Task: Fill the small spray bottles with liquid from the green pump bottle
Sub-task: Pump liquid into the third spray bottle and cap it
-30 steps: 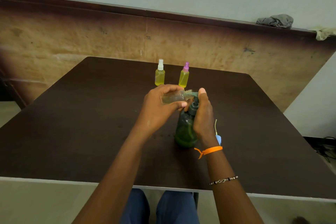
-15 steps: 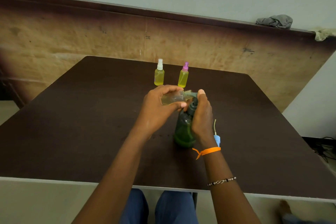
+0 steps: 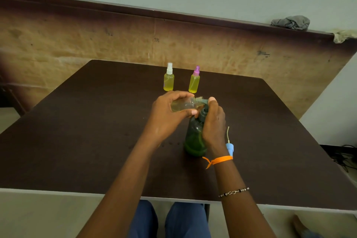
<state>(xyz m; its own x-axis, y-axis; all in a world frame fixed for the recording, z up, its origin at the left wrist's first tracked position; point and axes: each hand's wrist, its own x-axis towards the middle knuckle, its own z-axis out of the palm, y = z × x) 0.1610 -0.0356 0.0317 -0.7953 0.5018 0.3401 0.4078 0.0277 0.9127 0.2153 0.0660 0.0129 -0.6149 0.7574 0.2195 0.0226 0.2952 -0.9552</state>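
Two spray bottles standing upright at far centre of table [image 3: 77, 131], side by side, slightly apart: white-capped bottle [image 3: 168, 79] on left, pink-capped bottle [image 3: 194, 81] on right, both filled with yellow liquid, caps on. Nearer, in front of them, green bottle [image 3: 194, 139] upright on table, dark translucent body, liquid visible in lower part, pump head at top. Left hand [image 3: 168, 120] curled round a third small bottle, clear bottle [image 3: 184, 104], uncapped, tilted nearly on its side with threaded neck pointing right, against the pump spout; pale liquid lying along its lower side. Thumb under clear bottle, fingers over top. Right hand [image 3: 213, 121] wrapped round neck and upper body of green bottle, forefinger raised over pump head, fingertip resting on top. Whether pump pressed down: cannot tell. Blue cap [image 3: 230, 149] with thin dip tube lying on table just right of right wrist, tube pointing away toward far edge. Orange band [image 3: 220, 160] on right wrist, beaded bracelet [image 3: 233, 192] further up forearm. Blue-clad knees [image 3: 168, 220] below near table edge. Brown panel wall behind table; grey cloth [image 3: 290, 22] crumpled on ledge at upper right. Cables on floor at far right.
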